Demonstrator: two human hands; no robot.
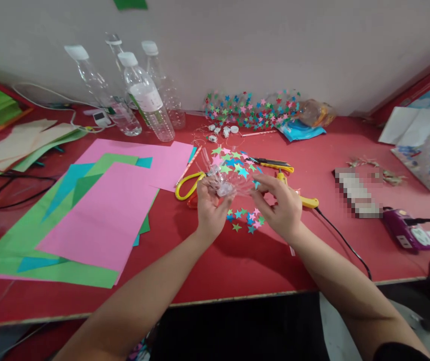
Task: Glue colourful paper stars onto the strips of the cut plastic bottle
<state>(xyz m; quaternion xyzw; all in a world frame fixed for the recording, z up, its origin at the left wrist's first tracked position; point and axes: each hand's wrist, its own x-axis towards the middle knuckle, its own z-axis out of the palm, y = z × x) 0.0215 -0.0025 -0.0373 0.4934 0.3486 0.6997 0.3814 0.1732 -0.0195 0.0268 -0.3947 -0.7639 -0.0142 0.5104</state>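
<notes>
Between my hands is a clear plastic piece (225, 188), cut into thin strips that fan outward. My left hand (213, 210) grips it with the fingers closed around its base. My right hand (282, 203) is at the strips' right ends, thumb and forefinger pinched about a small blue star (256, 184). Green, pink and blue paper stars (233, 163) show just behind the plastic, some seemingly on the strip ends. More loose stars (250, 220) lie on the table beneath my hands. Yellow-handled scissors (188, 186) rest left of my left hand, partly hidden.
Coloured paper sheets (98, 215) cover the left side. Several plastic bottles (149, 100) stand behind them; a star-covered bottle (252, 108) lies by the wall. Right of my hands are a cutter knife (275, 164), a corded yellow glue gun (308, 202) and a purple power socket (406, 230).
</notes>
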